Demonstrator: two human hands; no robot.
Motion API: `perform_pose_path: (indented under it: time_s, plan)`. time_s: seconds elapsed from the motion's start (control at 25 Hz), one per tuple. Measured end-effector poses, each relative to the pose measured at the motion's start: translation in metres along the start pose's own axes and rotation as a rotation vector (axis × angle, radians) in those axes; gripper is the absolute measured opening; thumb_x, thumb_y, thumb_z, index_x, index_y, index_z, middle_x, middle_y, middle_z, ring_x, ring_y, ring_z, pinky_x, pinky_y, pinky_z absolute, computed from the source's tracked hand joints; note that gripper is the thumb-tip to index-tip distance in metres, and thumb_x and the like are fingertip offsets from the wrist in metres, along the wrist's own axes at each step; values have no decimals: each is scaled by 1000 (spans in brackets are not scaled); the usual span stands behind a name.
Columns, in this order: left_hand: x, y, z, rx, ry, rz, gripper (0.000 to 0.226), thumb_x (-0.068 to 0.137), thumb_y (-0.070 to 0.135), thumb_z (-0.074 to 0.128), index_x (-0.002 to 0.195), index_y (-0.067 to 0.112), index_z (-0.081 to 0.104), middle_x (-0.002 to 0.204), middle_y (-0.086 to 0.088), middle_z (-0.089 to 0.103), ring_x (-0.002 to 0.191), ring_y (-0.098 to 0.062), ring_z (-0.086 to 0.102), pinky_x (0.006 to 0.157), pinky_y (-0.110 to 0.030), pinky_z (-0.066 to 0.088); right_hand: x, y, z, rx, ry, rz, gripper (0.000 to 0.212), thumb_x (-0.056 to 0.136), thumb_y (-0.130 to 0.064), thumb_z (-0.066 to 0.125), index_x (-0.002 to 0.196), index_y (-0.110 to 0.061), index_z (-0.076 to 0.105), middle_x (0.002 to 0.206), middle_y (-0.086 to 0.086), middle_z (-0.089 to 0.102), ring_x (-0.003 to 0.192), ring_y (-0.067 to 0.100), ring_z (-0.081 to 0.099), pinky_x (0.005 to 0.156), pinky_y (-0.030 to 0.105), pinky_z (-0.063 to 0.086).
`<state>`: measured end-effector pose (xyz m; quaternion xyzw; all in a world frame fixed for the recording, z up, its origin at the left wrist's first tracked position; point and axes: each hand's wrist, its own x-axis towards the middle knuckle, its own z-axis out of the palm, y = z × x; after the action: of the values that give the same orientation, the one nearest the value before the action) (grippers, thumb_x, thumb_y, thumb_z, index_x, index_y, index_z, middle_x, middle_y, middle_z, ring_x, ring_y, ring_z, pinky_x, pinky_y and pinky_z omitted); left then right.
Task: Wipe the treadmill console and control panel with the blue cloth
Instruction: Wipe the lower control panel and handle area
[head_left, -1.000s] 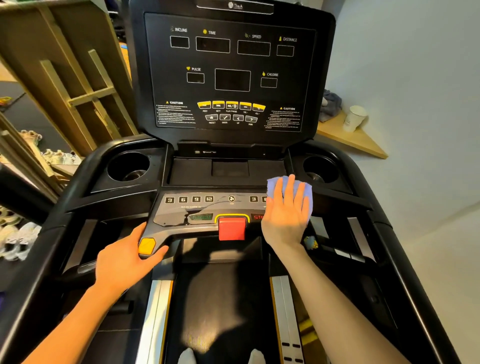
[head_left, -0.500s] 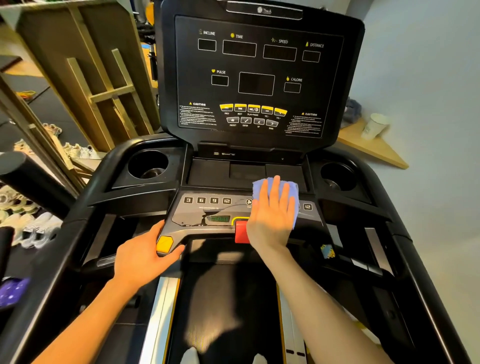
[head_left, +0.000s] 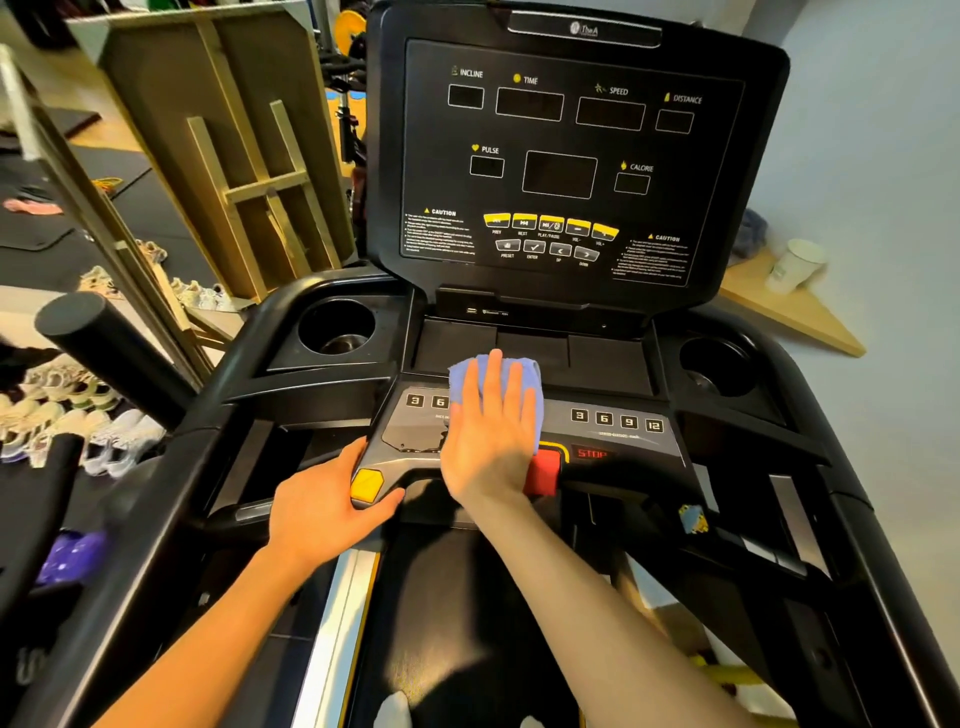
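The blue cloth (head_left: 496, 387) lies flat on the control panel (head_left: 613, 431), left of centre, under the right hand (head_left: 491, 434), fingers spread. Unwiped buttons lie leftward, beside the left hand (head_left: 327, 512), gripping the panel's near-left corner.

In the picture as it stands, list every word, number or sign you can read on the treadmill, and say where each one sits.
"INCLINE", "TIME", "SPEED", "DISTANCE", "PULSE", "CALORIE": upright console, beside its dark windows.
"CAUTION": twice on the console; the small print under each is too small to read.
"PLAY/PAUSE", "PRESET", "ENTER": under the console buttons.
"3 6 9 12": control panel, right side; left side shows "3 6" beside the blue cloth.
"STOP": red panel display.
Top logo: blurred.
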<state>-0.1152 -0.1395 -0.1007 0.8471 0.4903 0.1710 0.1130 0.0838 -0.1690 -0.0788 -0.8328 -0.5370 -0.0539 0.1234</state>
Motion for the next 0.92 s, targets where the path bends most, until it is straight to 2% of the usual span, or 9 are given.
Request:
perform_pose_path:
  time_s: [0.2, 0.4, 0.56, 0.72, 0.8, 0.92]
  plan:
    - [1, -1, 1, 14, 10, 16, 77, 76, 83, 41, 126, 27, 58, 68, 14, 67, 51, -2, 53, 44, -15, 42, -1, -24, 1, 30, -40, -56, 73, 99, -38, 48, 159, -11, 17, 168, 14, 11, 154, 37, 7, 124, 51, 13]
    - [1, -2, 3, 34, 11, -11, 87, 76, 87, 37, 134, 25, 57, 61, 14, 61, 52, -4, 56, 46, -18, 46, -5, -36, 5, 33, -17, -145, 69, 101, -39, 44, 159, -11, 19, 167, 14, 13, 154, 37, 9, 124, 51, 12]
    - [1, 1, 1, -3, 47, 7, 76, 76, 85, 38, 120, 27, 61, 64, 13, 65, 53, -5, 60, 47, -22, 48, -9, -45, 18, -16, -24, -211, 68, 102, -43, 34, 160, -13, 15, 168, 13, 10, 154, 36, 4, 124, 50, 12]
    - [1, -2, 2, 11, 41, 11, 68, 76, 80, 45, 118, 29, 60, 62, 12, 63, 53, -7, 60, 48, -25, 48, -20, -51, 25, -30, -22, -333, 66, 103, -40, 27, 161, -15, 6, 169, 10, -2, 154, 34, -10, 123, 48, -2]
    - [1, -1, 2, 31, 32, 0, 50, 80, 70, 46, 105, 29, 61, 55, 13, 55, 47, -6, 52, 45, -21, 40, -26, -51, 26, -36, -26, -416, 68, 104, -40, 30, 161, -16, 3, 169, 9, -5, 153, 34, -14, 122, 48, -6]
    - [0, 1, 0, 55, 13, -13, 27, 79, 55, 45, 76, 29, 54, 47, 13, 47, 40, -6, 42, 44, -18, 27, -37, -50, 29, -44, -25, -540, 64, 105, -43, 28, 161, -18, 8, 169, 8, -1, 154, 33, -11, 122, 48, -6]
